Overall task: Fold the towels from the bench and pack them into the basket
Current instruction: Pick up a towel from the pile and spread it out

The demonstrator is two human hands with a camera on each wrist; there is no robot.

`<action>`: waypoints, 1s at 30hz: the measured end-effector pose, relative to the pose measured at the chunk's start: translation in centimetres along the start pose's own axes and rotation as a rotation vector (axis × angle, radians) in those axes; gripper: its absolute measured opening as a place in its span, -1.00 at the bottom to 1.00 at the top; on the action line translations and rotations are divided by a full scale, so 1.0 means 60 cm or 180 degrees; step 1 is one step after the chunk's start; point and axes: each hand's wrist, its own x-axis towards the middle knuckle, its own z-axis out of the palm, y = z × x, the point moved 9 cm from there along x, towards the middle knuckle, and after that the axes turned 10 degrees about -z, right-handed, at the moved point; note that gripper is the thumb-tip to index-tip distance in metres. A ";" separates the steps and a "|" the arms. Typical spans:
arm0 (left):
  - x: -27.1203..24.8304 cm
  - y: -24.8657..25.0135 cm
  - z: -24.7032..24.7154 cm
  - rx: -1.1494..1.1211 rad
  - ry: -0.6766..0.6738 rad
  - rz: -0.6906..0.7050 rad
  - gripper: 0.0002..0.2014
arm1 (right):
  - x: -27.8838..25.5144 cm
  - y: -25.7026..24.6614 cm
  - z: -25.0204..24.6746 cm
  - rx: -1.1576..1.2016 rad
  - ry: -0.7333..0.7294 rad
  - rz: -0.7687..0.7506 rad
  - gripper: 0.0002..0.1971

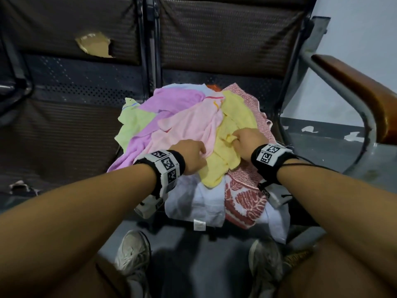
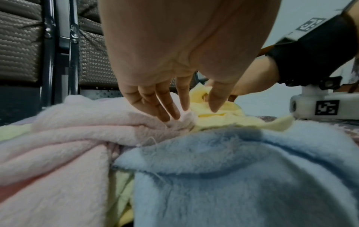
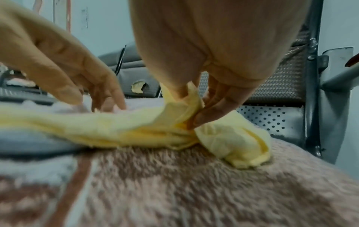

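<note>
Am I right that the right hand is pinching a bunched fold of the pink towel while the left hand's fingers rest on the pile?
Not quite: the right hand pinches the yellow towel, not the pink towel; the right wrist view shows it bunched between thumb and fingers. The rest holds: the left hand has its fingers down on the pile.

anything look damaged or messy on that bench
Yes. The left seat's backrest has a torn hole showing pale padding. The towels lie in a crumpled heap, and a white towel hangs over the seat's front edge.
</note>
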 end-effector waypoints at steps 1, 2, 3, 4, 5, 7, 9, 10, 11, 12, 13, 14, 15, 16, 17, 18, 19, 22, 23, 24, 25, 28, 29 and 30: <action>-0.001 0.002 -0.004 -0.0074 0.0079 0.0031 -0.51 | 0.001 -0.005 -0.014 0.0140 0.0196 -0.0053 -0.71; -0.003 0.005 -0.008 -0.0187 0.0158 0.0074 -0.40 | 0.000 -0.014 -0.025 0.0332 0.0345 -0.0150 -0.77; -0.006 0.009 -0.014 -0.0367 0.0230 0.0125 -0.26 | -0.002 -0.026 -0.037 0.0563 0.0473 -0.0278 -0.80; -0.009 0.014 -0.021 -0.0614 0.0287 0.0164 -0.13 | -0.008 -0.042 -0.046 0.0816 0.0557 -0.0416 -0.78; -0.012 0.018 -0.029 -0.0892 0.0333 0.0196 -0.04 | -0.015 -0.059 -0.055 0.1130 0.0603 -0.0583 -0.75; -0.017 0.030 -0.045 -0.1404 0.0379 0.0261 -0.06 | -0.033 -0.093 -0.073 0.1896 0.0662 -0.0855 -0.72; -0.019 0.042 -0.051 -0.1690 0.0351 0.0347 -0.36 | -0.045 -0.106 -0.096 0.2597 0.0873 -0.0893 -0.72; -0.020 0.047 -0.056 -0.1699 0.0404 0.0378 -0.58 | -0.051 -0.104 -0.110 0.2850 0.1022 -0.0847 -0.74; -0.022 0.049 -0.063 -0.1682 0.0529 0.0368 -0.76 | -0.055 -0.098 -0.121 0.3100 0.1141 -0.0775 -0.79; -0.025 0.048 -0.073 -0.1732 0.0669 0.0331 -0.87 | -0.056 -0.089 -0.127 0.3383 0.1185 -0.0688 -0.84; -0.027 0.048 -0.082 -0.1886 0.0759 0.0283 -0.87 | -0.056 -0.080 -0.127 0.3656 0.1143 -0.0610 -0.85; -0.031 0.047 -0.087 -0.2148 0.0771 0.0235 -0.83 | -0.056 -0.071 -0.124 0.3815 0.1046 -0.0539 -0.81; -0.035 0.048 -0.093 -0.2503 0.0720 0.0189 -0.82 | -0.056 -0.064 -0.118 0.3785 0.0929 -0.0471 -0.73; -0.041 0.049 -0.099 -0.2841 0.0682 0.0164 -0.81 | -0.055 -0.059 -0.110 0.3503 0.0812 -0.0457 -0.61; -0.048 0.049 -0.107 -0.3095 0.0673 0.0151 -0.80 | -0.054 -0.056 -0.100 0.3033 0.0681 -0.0505 -0.49; -0.054 0.048 -0.114 -0.3269 0.0689 0.0145 -0.77 | -0.053 -0.058 -0.086 0.2538 0.0494 -0.0583 -0.35; -0.060 0.045 -0.123 -0.3404 0.0736 0.0139 -0.73 | -0.052 -0.064 -0.067 0.2137 0.0239 -0.0668 -0.24; -0.068 0.015 -0.146 -0.3548 0.1068 -0.0086 -0.72 | -0.054 -0.066 -0.015 0.1303 -0.0419 -0.0707 -0.32; -0.069 0.000 -0.150 -0.3538 0.1150 -0.0243 -0.75 | -0.052 -0.062 -0.016 0.1023 -0.0373 -0.0707 -0.54; -0.069 -0.017 -0.153 -0.3509 0.1227 -0.0395 -0.73 | -0.051 -0.059 -0.026 0.0813 -0.0192 -0.0726 -0.76; -0.068 -0.033 -0.156 -0.3453 0.1291 -0.0529 -0.70 | -0.050 -0.059 -0.038 0.0735 0.0024 -0.0760 -0.83; -0.056 -0.080 -0.151 -0.3173 0.1355 -0.0916 -0.52 | -0.051 -0.073 -0.080 0.0835 0.0567 -0.0943 -0.79; -0.050 -0.094 -0.142 -0.3043 0.1279 -0.1057 -0.50 | -0.052 -0.084 -0.090 0.0904 0.0672 -0.1001 -0.81; -0.046 -0.108 -0.131 -0.2859 0.1192 -0.1253 -0.48 | -0.053 -0.096 -0.097 0.0968 0.0745 -0.1072 -0.83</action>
